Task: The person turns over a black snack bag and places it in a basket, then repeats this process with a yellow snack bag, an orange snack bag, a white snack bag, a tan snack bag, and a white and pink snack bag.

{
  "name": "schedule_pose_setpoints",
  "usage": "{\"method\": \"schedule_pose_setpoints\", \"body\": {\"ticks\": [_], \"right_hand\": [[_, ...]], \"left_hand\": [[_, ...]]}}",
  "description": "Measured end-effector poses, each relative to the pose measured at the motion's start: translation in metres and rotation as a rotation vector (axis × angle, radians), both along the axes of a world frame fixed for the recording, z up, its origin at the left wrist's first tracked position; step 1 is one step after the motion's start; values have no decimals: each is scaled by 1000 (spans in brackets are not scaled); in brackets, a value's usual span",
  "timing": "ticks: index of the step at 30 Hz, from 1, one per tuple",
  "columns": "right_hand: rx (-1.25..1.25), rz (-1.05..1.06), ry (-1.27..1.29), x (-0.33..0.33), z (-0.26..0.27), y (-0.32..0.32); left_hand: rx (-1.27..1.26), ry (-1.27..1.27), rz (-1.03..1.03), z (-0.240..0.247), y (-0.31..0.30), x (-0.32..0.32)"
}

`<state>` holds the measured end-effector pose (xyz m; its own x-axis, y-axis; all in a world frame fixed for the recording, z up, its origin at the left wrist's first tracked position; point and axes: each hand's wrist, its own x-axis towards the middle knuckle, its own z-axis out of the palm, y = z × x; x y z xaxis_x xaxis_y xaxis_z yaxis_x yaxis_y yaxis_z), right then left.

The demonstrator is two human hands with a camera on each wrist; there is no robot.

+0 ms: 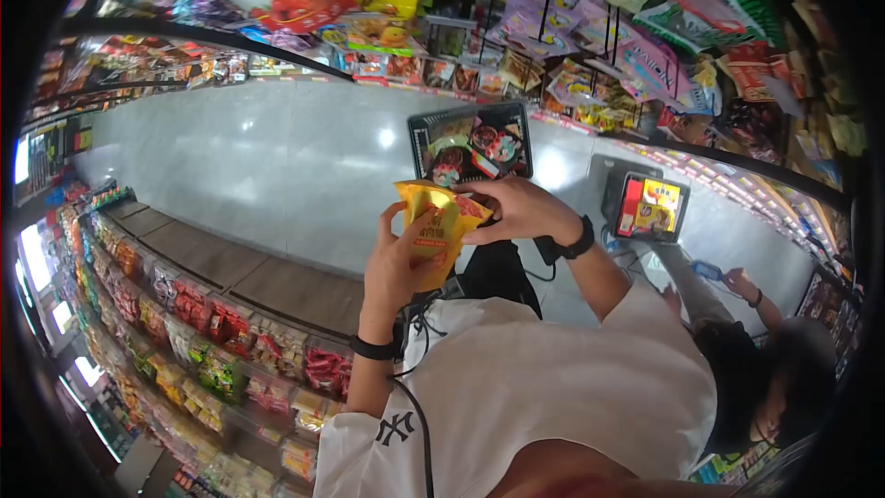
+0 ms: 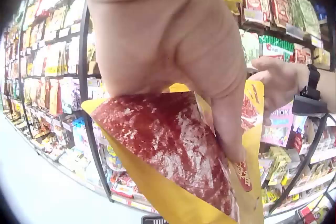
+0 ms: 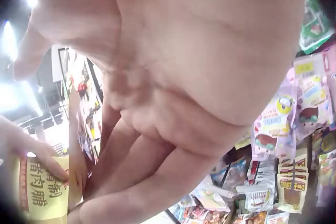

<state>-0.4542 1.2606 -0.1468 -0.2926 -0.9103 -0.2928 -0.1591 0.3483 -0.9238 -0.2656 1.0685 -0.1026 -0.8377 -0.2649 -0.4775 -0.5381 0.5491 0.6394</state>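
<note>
The left hand (image 1: 395,260) pinches the yellow pouch (image 1: 447,238), whose long axis runs roughly near to far; the right hand (image 1: 530,209) meets the pouch's far right corner, pinching or not, cannot tell. Beyond the pouch: 1 black basket (image 1: 528,143).

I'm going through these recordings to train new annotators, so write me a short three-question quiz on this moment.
1. True or false: the left hand holds the yellow pouch.
2. Choose: what shows on the shirt's left sleeve?
A) a star
B) the letters NY
C) green stripes
3. Short answer: which wrist view shows the pouch's large red panel?

Key:
1. True
2. B
3. The left wrist view
</note>
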Motion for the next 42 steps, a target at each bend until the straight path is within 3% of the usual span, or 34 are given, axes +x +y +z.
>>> {"method": "schedule_pose_setpoints", "body": {"ticks": [2, 4, 7, 9, 12, 14, 15, 19, 21, 22, 23, 25, 26, 27, 29, 32, 33, 35, 38, 42], "right_hand": [[-95, 4, 84, -8, -45, -5], [48, -66, 72, -20, -96, -7], [91, -211, 66, -27, -162, -3], [165, -309, 23, -29, -189, 2], [262, -408, -8, -7, -279, 22], [243, -547, -214, 0, -327, 31], [360, -520, -316, -5, -349, 34], [455, -847, -333, -12, -434, 33], [526, -794, 34, -25, -465, 33], [388, -977, -188, -20, -521, 39], [365, -1048, -397, -17, -537, 51], [274, -1167, -809, -33, -546, 55], [378, -1120, -667, -36, -543, 55], [417, -1171, -715, -41, -501, 49], [488, -1167, -790, -40, -494, 58], [703, -1059, -873, -23, -553, 90], [706, -1148, -826, -19, -506, 84], [648, -1152, -697, 2, -472, 87], [664, -1021, -651, 32, -462, 111], [636, -1074, -741, 70, -445, 145]], "left_hand": [[-48, -34, -6, -21, 4, -16], [-150, 36, -70, -46, 9, -18], [-296, -191, -40, -69, 25, -17], [-220, -244, -31, -85, 29, -16], [-166, -308, -93, -101, 35, -17], [-146, -312, -136, -109, 38, -19], [-136, -281, -136, -116, 35, -27], [-80, -321, -88, -109, 42, -27], [-72, -333, -85, -107, 42, -26], [-73, -339, -58, -104, 43, -29], [-63, -349, -53, -104, 44, -26], [-56, -343, -44, -106, 42, -20], [-63, -306, -27, -104, 44, -18], [-42, -307, -15, -100, 43, -17], [2, -314, 9, -94, 41, -14], [15, -296, 16, -97, 37, 6], [23, -281, 28, -96, 36, 12], [33, -238, 52, -91, 31, 25], [-84, -253, 2, -78, 22, 49], [-82, -231, 78, -54, 1, 84]]}}
